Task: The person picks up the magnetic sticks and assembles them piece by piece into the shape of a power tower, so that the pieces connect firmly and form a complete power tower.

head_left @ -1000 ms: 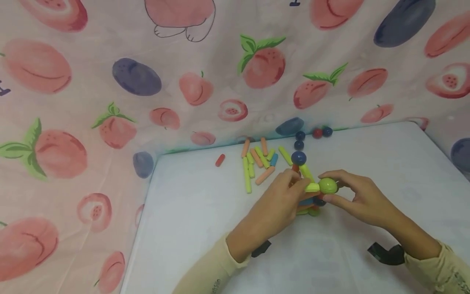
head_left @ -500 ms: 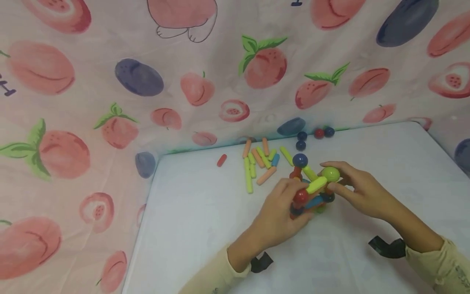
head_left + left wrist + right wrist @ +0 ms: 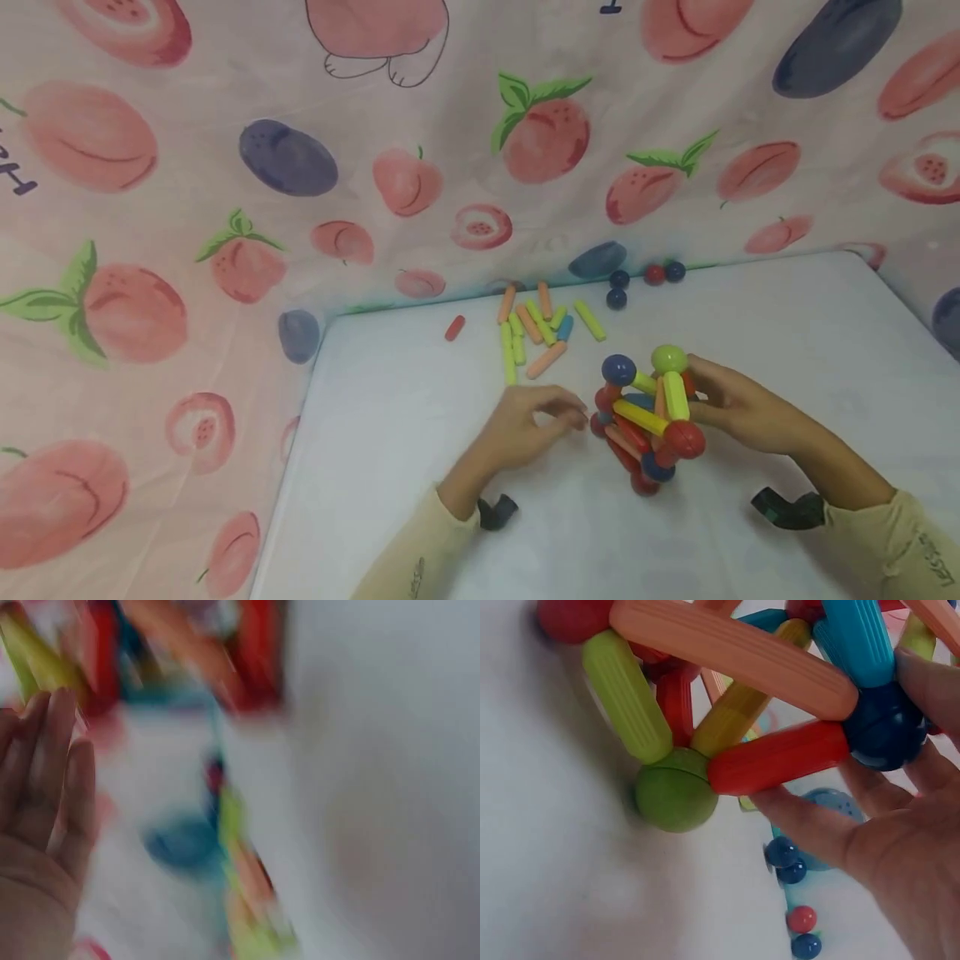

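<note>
A frame built of coloured rods and balls, like a magnetic stick set, stands tilted on the right half of the white table. My right hand grips it from the right side. In the right wrist view, the thumb and fingers close around a dark blue ball and a red rod at one corner. A light green ball and a large red ball sit on top. My left hand is just left of the frame, holding nothing, fingers loosely bent; the left wrist view is blurred.
Loose rods in orange, yellow-green and blue lie in a group at the back of the table. A short red rod lies apart to their left. Loose dark blue balls and a red ball rest by the fruit-patterned cloth.
The left hand has let go of the frame and moved left. The frame has turned in the right hand, so its red ball end now points toward the front.
</note>
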Demonstrator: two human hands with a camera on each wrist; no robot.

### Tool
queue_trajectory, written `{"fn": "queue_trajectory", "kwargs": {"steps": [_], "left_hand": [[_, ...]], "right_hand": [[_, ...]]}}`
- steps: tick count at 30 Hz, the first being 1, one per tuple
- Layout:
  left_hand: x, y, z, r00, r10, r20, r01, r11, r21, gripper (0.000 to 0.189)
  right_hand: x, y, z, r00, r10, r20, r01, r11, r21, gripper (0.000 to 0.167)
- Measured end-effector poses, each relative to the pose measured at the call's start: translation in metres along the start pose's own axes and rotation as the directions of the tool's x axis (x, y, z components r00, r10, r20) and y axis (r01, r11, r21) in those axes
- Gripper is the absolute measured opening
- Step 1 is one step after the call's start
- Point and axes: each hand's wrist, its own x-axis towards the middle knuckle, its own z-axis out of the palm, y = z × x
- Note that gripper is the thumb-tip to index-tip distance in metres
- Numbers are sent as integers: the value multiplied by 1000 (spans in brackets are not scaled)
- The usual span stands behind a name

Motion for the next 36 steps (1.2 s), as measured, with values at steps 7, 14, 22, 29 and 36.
{"fn": "queue_trajectory", "kwargs": {"steps": [7,14,22,29,36], "left_hand": [[38,-74,-33,873,-443,-202,487,797,358,28],[59,-96,-35,852,-510,-117,503,736,453,34],[67,-103,-26,829,-554,-79,518,706,482,38],[66,-99,-25,827,-556,-89,529,713,460,51],[63,-99,-21,832,-546,-98,515,697,498,63]], "right_hand": [[-3,1,0,998,22,-53,-19,998,58,49],[1,-4,-12,998,54,-21,-53,998,44,42],[8,3,-12,995,-20,-93,26,997,70,31],[10,4,-12,995,-36,-93,48,990,131,36],[11,0,-15,999,32,-41,-25,988,155,44]]}}
